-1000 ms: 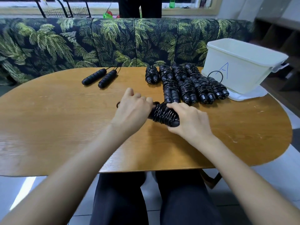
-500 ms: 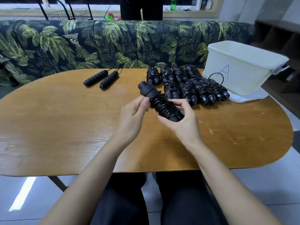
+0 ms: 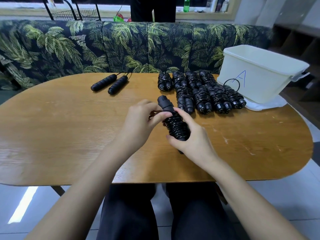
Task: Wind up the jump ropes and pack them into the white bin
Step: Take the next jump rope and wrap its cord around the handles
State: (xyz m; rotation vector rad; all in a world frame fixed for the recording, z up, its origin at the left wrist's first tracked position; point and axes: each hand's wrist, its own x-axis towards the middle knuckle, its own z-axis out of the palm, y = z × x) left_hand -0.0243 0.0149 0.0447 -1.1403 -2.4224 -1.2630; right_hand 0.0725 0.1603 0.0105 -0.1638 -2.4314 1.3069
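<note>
A black jump rope [image 3: 174,124], its cord coiled round the paired handles, is held above the table's middle. My right hand [image 3: 192,141] grips the lower end of the bundle. My left hand [image 3: 140,123] pinches the loose cord end beside the upper handles. Several wound jump ropes [image 3: 202,93] lie in rows at the back right. An unwound jump rope [image 3: 110,83] lies at the back, its two handles side by side and its cord running off the far edge. The white bin [image 3: 259,75], marked with a blue A, stands at the far right.
The bin stands on a white lid [image 3: 265,105] on the oval wooden table [image 3: 69,135]. A sofa with a palm-leaf print [image 3: 121,47] runs along the table's far side. A person in dark clothes [image 3: 152,9] stands behind the sofa.
The bundle was lifted off the table and turned more upright, handles pointing away. My left hand moved from gripping its end to pinching the cord beside the handles.
</note>
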